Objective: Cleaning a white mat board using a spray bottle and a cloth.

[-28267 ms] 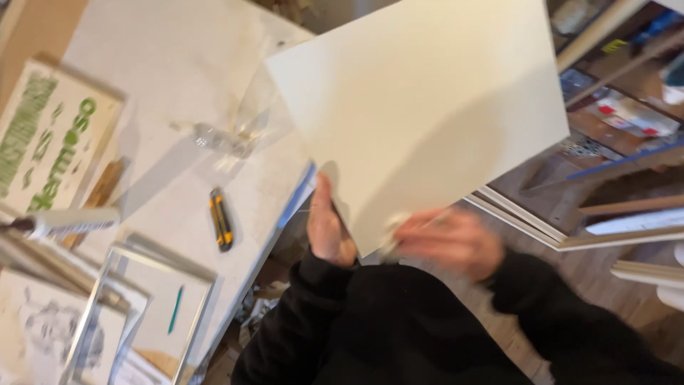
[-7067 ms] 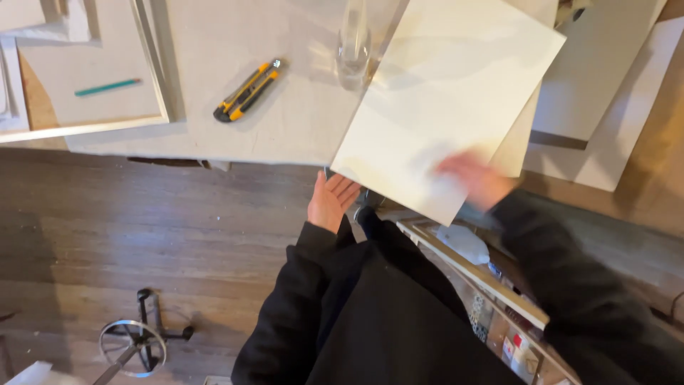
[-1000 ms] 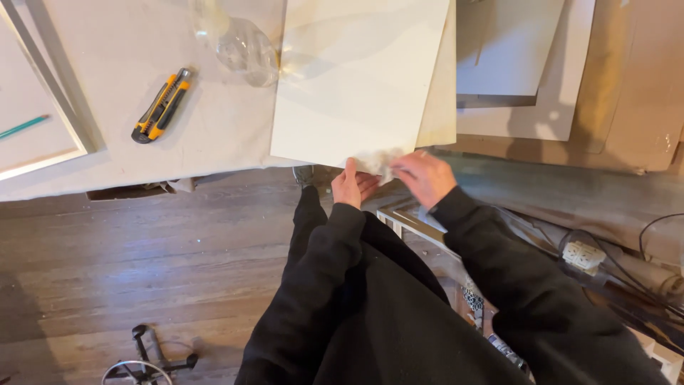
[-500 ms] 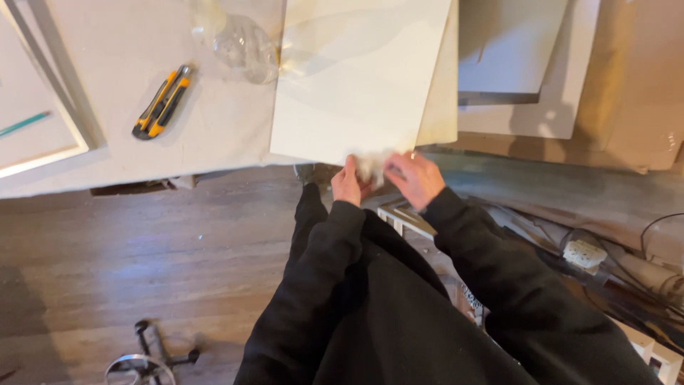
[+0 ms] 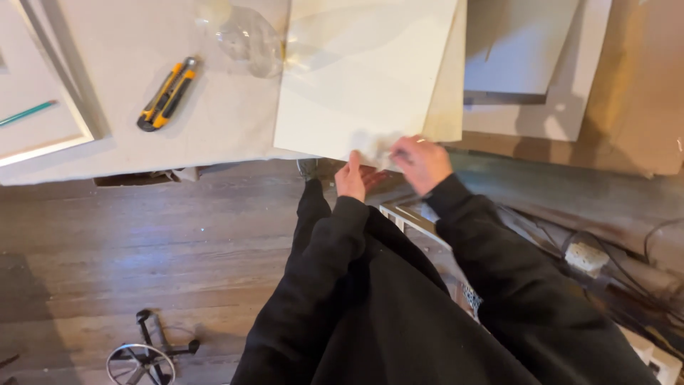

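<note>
A large cream board [image 5: 363, 71] lies on the white table [image 5: 121, 142], its near edge hanging over the table's front. My left hand [image 5: 351, 178] is under that near edge, thumb up against it. My right hand [image 5: 422, 161] pinches a small piece of crumpled clear film [image 5: 372, 145] at the board's near corner. Both sleeves are black. A second cream sheet [image 5: 449, 93] shows just beneath the board on its right side.
A yellow and black utility knife [image 5: 167, 93] lies on the table to the left. Crumpled clear plastic [image 5: 246, 39] sits at the board's far left corner. A white frame with a teal pencil [image 5: 27, 113] is far left. Grey boards [image 5: 527, 64] lean at right. Wooden floor lies below.
Over the last second my hands stayed at the board's near edge; the right hand shifted slightly right, pulling at the clear film. The view drifted a little.
</note>
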